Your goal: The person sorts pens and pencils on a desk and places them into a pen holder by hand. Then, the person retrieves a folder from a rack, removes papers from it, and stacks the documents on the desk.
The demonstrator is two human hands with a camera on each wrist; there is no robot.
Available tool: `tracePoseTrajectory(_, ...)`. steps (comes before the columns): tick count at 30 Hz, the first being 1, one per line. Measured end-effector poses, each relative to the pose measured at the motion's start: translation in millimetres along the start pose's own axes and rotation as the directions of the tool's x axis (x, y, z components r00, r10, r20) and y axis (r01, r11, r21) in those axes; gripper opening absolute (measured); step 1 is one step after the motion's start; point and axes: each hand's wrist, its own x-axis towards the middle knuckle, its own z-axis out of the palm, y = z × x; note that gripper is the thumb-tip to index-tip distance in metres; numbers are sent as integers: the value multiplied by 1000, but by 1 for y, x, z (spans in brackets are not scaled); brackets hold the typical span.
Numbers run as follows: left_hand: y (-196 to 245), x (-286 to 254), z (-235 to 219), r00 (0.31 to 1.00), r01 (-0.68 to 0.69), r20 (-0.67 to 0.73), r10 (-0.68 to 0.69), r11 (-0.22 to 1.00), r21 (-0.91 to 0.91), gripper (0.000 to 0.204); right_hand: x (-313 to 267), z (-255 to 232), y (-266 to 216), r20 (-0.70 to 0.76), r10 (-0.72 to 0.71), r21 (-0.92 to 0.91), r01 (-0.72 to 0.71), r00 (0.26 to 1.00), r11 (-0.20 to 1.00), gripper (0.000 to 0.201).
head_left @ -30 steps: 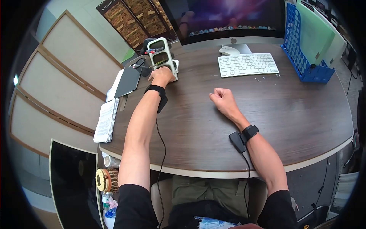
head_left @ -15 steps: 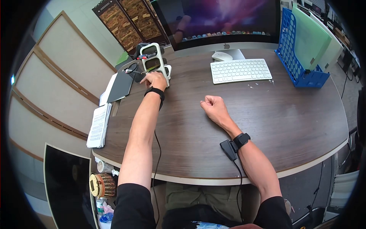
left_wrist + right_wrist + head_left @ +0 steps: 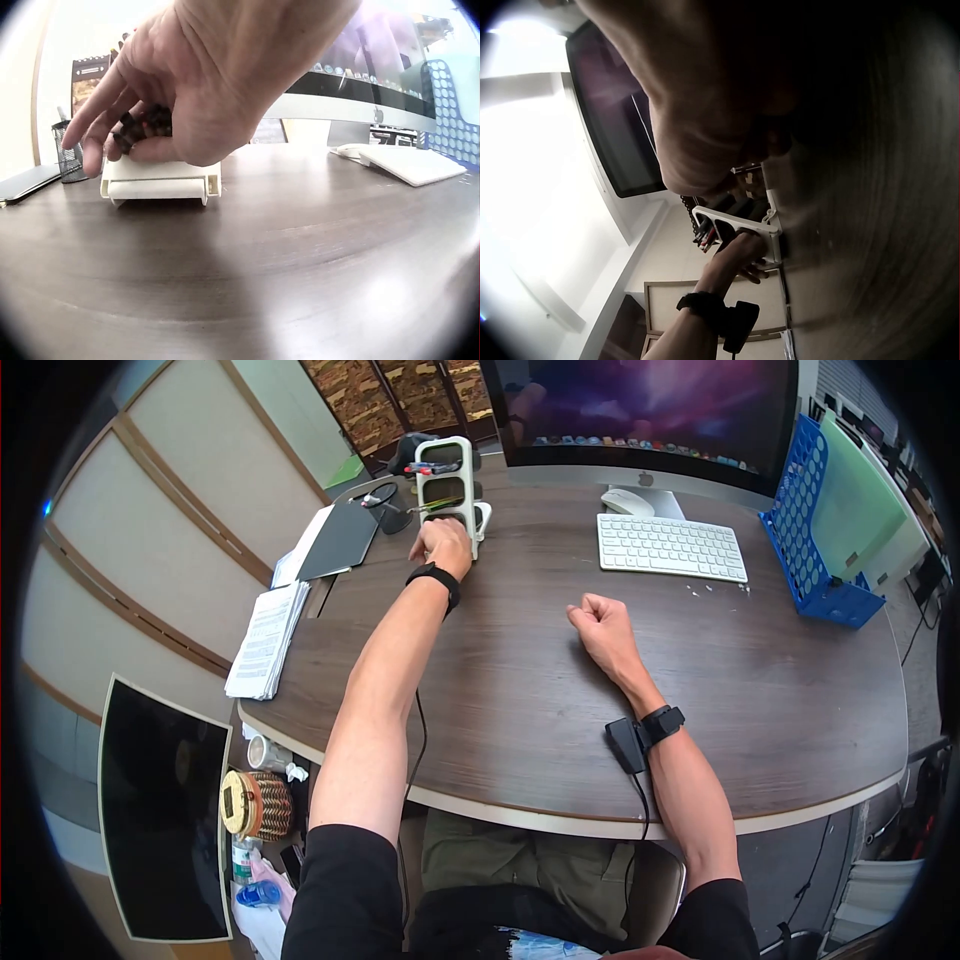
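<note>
My left hand (image 3: 443, 547) is at the lowest opening of a white tiered pen rack (image 3: 470, 510) at the back left of the desk. In the left wrist view, its thumb and fingers are around dark small pieces (image 3: 146, 127) with a speck of red, close over the rack's white base (image 3: 157, 187). I cannot tell whether they grip these pieces. Pens with red and blue parts (image 3: 432, 468) lie in the rack's top tier. My right hand (image 3: 607, 628) rests on the desk in a fist, holding nothing, below the keyboard (image 3: 672, 547).
A mesh pen cup (image 3: 392, 515), a dark folder (image 3: 340, 540) and a paper stack (image 3: 268, 640) are left of the rack. A computer monitor (image 3: 645, 420), white mouse (image 3: 628, 502) and blue file holder (image 3: 840, 600) stand along the back and right.
The head view has shifted. My left hand stays at the rack's lower opening, its outer finger spread to the left. My right fist keeps its place on the desk.
</note>
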Motion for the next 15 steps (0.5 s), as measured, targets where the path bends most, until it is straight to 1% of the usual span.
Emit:
tracePoseTrajectory(1, -1, -3, -2, 1000, -25, 16, 25, 999, 24, 27, 0, 0, -1, -12, -1, 2, 1, 1000, 1000, 47)
tracePoseTrajectory(2, -3, -7, -1, 999, -52, -6, 52, 998, 48, 26, 0, 1, -2, -23, -4, 5, 4, 1000, 1000, 47)
tracePoseTrajectory(4, -6, -11, 0, 999, -40, -33, 41, 999, 29, 25, 1, 2, -1, -16, -10, 14, 11, 1000, 1000, 46)
tracePoseTrajectory(6, -6, -6, 8, 999, -45, -21, 46, 998, 52, 26, -2, 0, -5, -23, 16, 19, -16, 1000, 1000, 46)
tracePoseTrajectory(8, -4, -2, 14, 995, -15, -96, 18, 999, 32, 28, -3, 1, -5, -15, 41, 30, -41, 999, 999, 46)
tracePoseTrajectory(10, -4, 1, 14, 994, -1, -114, 0, 1000, -9, 30, -1, 1, -2, -18, 28, 16, -27, 999, 999, 46)
tracePoseTrajectory(13, -3, 5, 3, 998, -16, 55, 14, 999, 38, 31, -2, 1, -5, -19, 38, 19, -38, 999, 999, 46)
tracePoseTrajectory(14, -3, 6, 1, 998, -17, 55, 15, 999, 39, 31, 0, 0, -7, -20, 38, 20, -38, 999, 999, 46)
tracePoseTrajectory(15, -4, 5, 4, 999, -23, 38, 23, 1000, 1, 31, 0, 0, -8, -20, 41, 21, -41, 999, 999, 46)
